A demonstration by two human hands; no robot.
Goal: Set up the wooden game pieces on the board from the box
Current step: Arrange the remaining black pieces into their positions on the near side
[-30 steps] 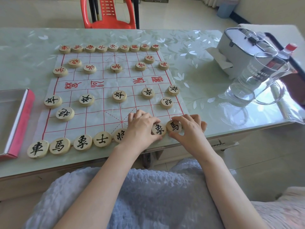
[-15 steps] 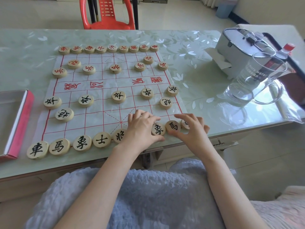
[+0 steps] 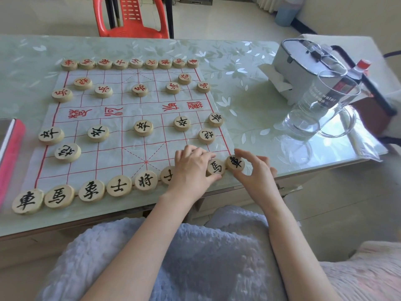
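Wooden pieces (image 3: 119, 187): near row nearly full.
Right hand (image 3: 253, 172): pinching end piece (image 3: 235, 163) at fingertips.
Left hand (image 3: 192, 168): curled alongside; grip hidden.
Next: seat it on board (image 3: 108, 159) corner.

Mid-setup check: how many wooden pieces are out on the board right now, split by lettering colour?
Red-lettered pieces: 16
Black-lettered pieces: 15 in view, one of them pinched by the right hand; the left hand may hide another
Total: 31 in view
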